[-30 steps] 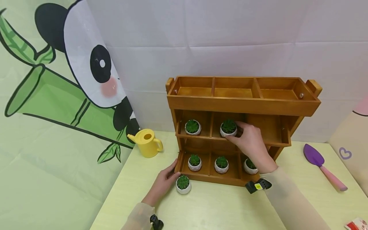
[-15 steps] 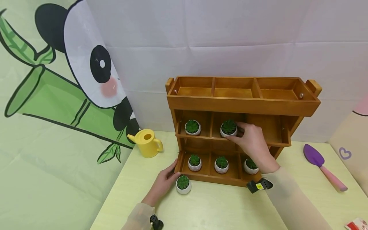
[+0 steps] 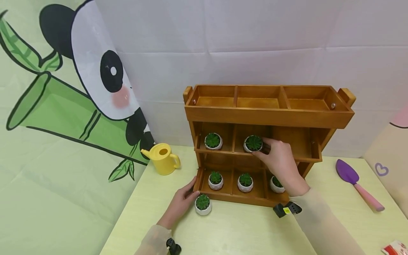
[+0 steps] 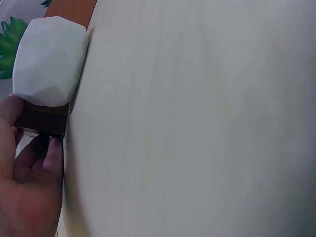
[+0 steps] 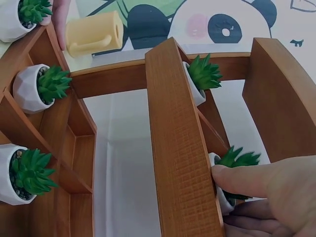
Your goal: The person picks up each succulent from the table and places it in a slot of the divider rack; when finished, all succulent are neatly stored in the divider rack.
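Note:
A brown three-tier wooden plant stand (image 3: 270,118) stands against the back wall. My right hand (image 3: 280,159) pinches a small potted succulent (image 3: 253,143), green in a white faceted pot, at the middle compartment of the middle tier. In the right wrist view the thumb (image 5: 242,178) lies over the pot's rim, behind the tier's front board. My left hand (image 3: 180,205) grips the bottom tier's left end, thumb on one side and fingers on the other in the left wrist view. Beside that thumb, a potted succulent (image 3: 203,204) sits on the table before the stand.
Another potted succulent (image 3: 213,141) occupies the middle tier's left compartment. The bottom tier has one in each compartment, the right one (image 3: 277,184) partly behind my right wrist. A yellow watering can (image 3: 163,159) is at left; a purple trowel (image 3: 358,184) with pink handle lies at right.
The succulent in my right hand has sunk slightly and tips a little toward the front of its compartment. My left hand has stayed in place.

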The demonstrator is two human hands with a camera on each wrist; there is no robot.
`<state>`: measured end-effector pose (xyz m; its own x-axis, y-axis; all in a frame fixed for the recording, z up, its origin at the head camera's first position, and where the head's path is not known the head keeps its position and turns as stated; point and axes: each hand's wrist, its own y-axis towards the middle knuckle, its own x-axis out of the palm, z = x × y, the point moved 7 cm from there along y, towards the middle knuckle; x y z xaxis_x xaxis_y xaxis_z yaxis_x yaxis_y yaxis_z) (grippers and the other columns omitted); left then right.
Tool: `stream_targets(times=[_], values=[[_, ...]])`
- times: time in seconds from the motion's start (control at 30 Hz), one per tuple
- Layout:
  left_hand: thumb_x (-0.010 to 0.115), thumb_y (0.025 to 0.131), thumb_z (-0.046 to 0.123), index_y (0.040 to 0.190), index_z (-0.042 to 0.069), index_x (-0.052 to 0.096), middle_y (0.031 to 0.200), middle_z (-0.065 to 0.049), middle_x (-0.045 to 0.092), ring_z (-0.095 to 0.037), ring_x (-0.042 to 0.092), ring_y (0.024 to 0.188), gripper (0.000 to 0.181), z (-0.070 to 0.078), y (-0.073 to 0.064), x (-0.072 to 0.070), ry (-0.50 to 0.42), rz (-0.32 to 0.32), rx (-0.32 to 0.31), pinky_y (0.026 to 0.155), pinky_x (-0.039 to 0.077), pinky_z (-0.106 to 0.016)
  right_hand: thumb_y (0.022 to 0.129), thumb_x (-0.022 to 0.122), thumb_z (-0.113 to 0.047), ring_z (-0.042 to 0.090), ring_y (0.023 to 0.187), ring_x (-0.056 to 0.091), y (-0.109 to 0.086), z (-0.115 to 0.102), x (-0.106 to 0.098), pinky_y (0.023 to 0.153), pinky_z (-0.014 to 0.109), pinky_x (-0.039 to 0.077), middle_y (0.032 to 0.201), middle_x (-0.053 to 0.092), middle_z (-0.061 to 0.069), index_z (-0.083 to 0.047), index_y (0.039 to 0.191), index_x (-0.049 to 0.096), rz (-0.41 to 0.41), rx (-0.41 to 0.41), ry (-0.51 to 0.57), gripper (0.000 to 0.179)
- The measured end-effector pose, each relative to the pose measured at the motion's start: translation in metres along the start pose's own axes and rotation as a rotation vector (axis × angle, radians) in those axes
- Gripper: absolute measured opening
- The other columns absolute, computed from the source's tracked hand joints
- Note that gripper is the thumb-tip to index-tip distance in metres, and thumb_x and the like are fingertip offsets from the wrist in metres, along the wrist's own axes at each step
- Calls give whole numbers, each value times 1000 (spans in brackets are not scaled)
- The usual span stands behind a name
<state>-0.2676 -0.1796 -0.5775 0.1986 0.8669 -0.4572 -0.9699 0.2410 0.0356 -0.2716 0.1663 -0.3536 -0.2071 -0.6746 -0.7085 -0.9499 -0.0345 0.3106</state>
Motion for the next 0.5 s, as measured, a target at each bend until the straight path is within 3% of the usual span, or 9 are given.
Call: stream_targets(times=[0.3,0.37,0.5], values=[[64,106,32,163,28,39,165,8,35,-16,36,150,63,-1,-1,1,4,-9,17,119,38,-36,90,85,-17,40,116,67,-15,3,-5,95,54,59,132,67,24,4,137,64,105,-45,88,56],[64,106,33,163,27,39,166,7,36,-16,36,149,63,-2,0,0,3,-9,21,119,37,-36,90,86,-16,39,119,67,-21,6,-7,98,48,57,135,65,21,2,139,64,146,-61,136,56],[65,105,33,163,28,40,165,8,36,-15,37,149,63,-2,0,-1,-5,-7,22,118,38,-34,89,86,-15,31,121,67,-35,13,-5,102,23,52,135,67,13,-3,138,66,223,-81,232,54]])
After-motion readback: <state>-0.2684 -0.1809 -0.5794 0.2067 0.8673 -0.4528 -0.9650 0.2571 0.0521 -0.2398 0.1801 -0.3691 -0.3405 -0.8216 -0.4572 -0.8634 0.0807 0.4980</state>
